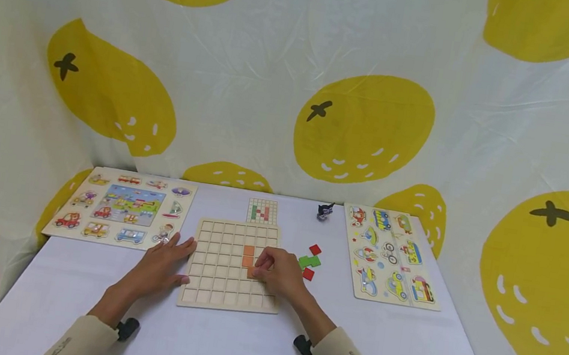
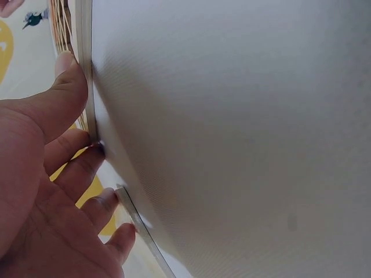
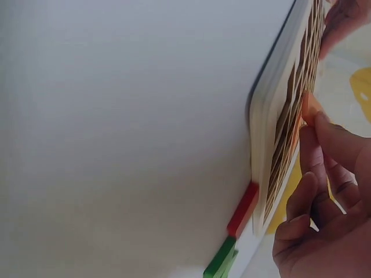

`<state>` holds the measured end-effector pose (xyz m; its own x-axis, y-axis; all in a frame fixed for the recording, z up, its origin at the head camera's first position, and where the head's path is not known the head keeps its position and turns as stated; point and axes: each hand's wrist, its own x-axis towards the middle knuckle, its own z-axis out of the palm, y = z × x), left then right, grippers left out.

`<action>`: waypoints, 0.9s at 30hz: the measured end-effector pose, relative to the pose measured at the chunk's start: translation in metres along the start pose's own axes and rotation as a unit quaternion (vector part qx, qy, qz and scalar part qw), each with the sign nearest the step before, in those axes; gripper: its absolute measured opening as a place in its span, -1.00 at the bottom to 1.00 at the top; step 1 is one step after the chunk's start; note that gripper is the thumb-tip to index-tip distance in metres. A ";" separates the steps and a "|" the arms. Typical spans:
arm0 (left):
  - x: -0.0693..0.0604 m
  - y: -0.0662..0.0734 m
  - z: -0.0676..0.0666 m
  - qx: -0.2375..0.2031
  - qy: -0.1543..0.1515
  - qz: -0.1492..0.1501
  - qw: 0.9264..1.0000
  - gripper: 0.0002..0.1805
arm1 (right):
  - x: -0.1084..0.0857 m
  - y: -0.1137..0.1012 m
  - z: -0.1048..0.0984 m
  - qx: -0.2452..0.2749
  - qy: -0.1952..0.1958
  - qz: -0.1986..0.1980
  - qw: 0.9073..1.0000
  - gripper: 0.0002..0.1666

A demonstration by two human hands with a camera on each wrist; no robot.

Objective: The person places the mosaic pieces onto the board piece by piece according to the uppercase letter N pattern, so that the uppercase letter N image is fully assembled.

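Note:
A wooden grid board lies flat on the table with orange tiles in two of its cells. The right hand pinches another orange tile between thumb and fingers over the board; the right wrist view shows that tile tilted at the fingertips. At the board's left edge, the left hand rests with its fingers spread. Its thumb touches the board's rim in the left wrist view. Red and green tiles lie just right of the board.
A small patterned card lies behind the board. Picture puzzle boards stand out at the left and right of the table. A small dark figure is near the back edge, before a lemon-print curtain.

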<state>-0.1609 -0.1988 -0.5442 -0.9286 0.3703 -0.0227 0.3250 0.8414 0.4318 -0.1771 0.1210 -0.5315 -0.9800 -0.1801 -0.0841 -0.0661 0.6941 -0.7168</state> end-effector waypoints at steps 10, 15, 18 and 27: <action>0.001 -0.003 0.002 -0.005 -0.003 0.000 1.000 -0.02 | 0.001 -0.016 0.012 -0.055 0.002 -0.006 0.998 -0.79; -0.001 -0.001 0.001 -0.007 -0.006 -0.005 1.000 -0.03 | 0.000 -0.018 0.010 -0.068 -0.012 -0.017 0.997 -0.82; -0.002 0.000 0.000 -0.007 -0.005 -0.005 1.000 -0.03 | 0.001 -0.015 0.004 -0.054 -0.033 -0.020 0.998 -0.85; -0.002 0.000 -0.002 -0.004 0.001 -0.001 1.000 -0.04 | -0.003 0.013 -0.031 -0.005 -0.020 -0.014 1.000 -0.84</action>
<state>-0.1596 -0.2005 -0.5422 -0.9294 0.3684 -0.0208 0.3228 0.8389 0.4383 -0.1803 0.1520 -0.5189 -0.9696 -0.2270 -0.0911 -0.0957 0.6952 -0.7124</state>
